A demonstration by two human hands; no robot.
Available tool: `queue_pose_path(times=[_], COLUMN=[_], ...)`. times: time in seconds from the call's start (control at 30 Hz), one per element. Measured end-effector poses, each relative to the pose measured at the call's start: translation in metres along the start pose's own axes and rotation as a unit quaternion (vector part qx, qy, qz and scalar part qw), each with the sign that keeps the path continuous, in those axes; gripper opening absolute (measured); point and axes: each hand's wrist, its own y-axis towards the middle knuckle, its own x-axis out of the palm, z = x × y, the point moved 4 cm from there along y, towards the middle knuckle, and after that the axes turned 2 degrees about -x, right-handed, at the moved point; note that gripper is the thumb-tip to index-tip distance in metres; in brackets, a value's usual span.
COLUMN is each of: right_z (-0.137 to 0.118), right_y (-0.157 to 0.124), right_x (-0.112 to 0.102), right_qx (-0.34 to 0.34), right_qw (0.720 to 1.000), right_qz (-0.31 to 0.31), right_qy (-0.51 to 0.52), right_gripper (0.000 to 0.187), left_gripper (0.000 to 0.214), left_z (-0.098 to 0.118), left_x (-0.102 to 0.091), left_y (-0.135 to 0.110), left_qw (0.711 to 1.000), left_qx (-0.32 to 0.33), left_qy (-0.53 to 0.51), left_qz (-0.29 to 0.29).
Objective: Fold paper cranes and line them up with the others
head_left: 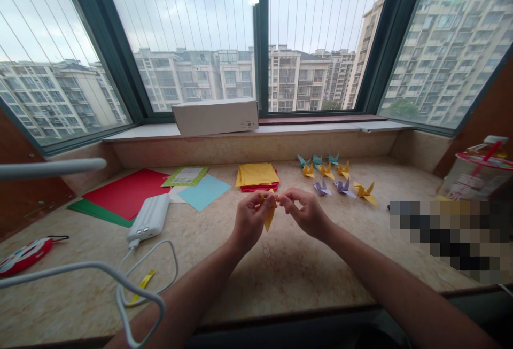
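Between my two hands is a partly folded piece of yellow origami paper [270,220], its pointed end hanging down. My left hand [251,218] pinches its body between thumb and fingers. The fingertips of my right hand [303,210] are pinched on a small tip at its right side. Just behind my hands lies a stack of yellow folded paper [256,174] on top of red sheets [262,188]. Off to the right stand several finished paper cranes: teal ones [317,161] at the back, yellow ones [326,171] in the middle, and purple ones [344,188] with a larger yellow crane [365,193] in front.
Red sheets [124,191], a green sheet [100,213] and a light blue sheet [205,192] lie left. Nearby are a white power bank [149,216] with a looping cable [176,263] and a red-and-white object [28,255]. A white box [216,116] rests on the sill; a plastic cup [476,175] stands right.
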Motion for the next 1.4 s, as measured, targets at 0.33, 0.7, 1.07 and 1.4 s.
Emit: queue_pose_path(times=[0.33, 0.7, 1.07, 1.4], right_z=[-0.004, -0.003, 0.015, 0.033], right_y=[0.001, 0.000, 0.005, 0.006], right_x=[0.000, -0.003, -0.015, 0.000], right_qx=[-0.044, -0.069, 0.019, 0.150], right_qw=[0.999, 0.997, 0.996, 0.969], right_qz=[0.001, 0.020, 0.087, 0.014], right_qy=[-0.019, -0.028, -0.027, 0.195], right_gripper=[0.020, 0.020, 0.035, 0.037], left_gripper=[0.026, 0.026, 0.056, 0.060], left_z=[-0.003, -0.004, -0.008, -0.018], left_x=[0.002, 0.000, 0.006, 0.011], left_y=[-0.002, -0.003, 0.003, -0.001], left_qw=[1.000, 0.996, 0.994, 0.989], left_qx=[0.008, 0.015, -0.033, -0.035], left_qy=[0.025, 0.085, -0.093, -0.016], left_qz=[0.001, -0.027, -0.055, -0.141])
